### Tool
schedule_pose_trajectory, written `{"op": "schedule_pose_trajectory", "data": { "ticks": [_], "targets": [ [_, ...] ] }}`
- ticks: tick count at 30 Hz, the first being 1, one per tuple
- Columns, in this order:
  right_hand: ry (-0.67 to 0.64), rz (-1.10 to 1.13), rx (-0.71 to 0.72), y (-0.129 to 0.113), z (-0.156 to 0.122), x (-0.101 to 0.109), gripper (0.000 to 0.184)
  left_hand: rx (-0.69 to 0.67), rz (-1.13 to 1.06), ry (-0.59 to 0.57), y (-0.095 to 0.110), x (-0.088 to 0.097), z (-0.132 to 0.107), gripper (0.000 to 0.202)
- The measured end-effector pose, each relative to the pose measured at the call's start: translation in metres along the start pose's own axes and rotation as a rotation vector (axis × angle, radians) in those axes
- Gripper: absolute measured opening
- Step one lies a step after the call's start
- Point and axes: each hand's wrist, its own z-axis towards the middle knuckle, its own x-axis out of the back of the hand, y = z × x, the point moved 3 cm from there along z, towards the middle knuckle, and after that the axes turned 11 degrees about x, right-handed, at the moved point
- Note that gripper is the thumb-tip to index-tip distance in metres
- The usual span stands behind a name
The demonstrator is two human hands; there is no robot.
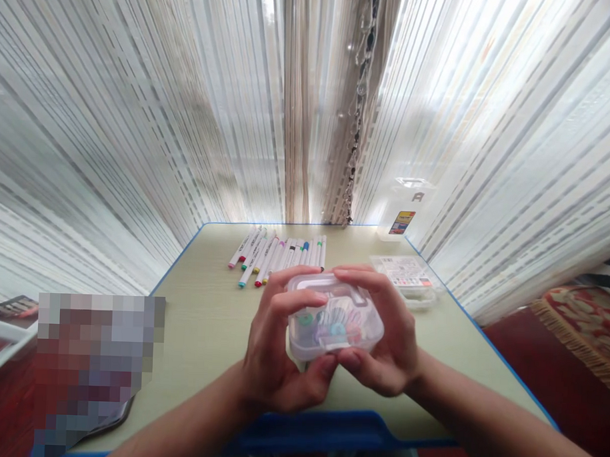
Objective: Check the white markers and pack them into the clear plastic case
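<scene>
A small clear plastic box [301, 345] is held up above the table's near half, its lid on. Several small round coloured things, green, blue and pink, show blurrily through its wall; their kind I cannot make out. My left hand [281, 347] grips the box's left side, fingers over the top and thumb at the front lower edge. From the right, my right hand [389, 331] wraps round the other end, its thumb close to the left thumb. Beyond the hands, several white markers [266, 260] with coloured ends lie side by side.
At the back right corner of the blue-edged table [196, 331] stands a clear plastic case [393, 205] with a label. In front of it lies a flat clear box [408, 275] with a printed sheet. A blurred-out object covers the left edge. Striped string curtains [229, 106] hang behind.
</scene>
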Motion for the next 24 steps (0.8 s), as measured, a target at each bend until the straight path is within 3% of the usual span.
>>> {"op": "schedule_pose_trajectory", "data": {
  "ticks": [4,15,24],
  "targets": [
    [0.036,-0.023,-0.011,-0.006,0.001,-0.002,0.058,0.018,-0.028,0.027,0.001,-0.003,-0.001,0.044],
    [0.073,0.022,-0.051,-0.003,-0.004,-0.004,0.059,0.065,-0.114,-0.033,-0.002,-0.004,-0.005,0.051],
    [0.112,0.004,-0.132,-0.013,-0.002,-0.008,0.053,0.074,-0.163,-0.007,-0.005,-0.007,-0.007,0.05]
  ]
}}
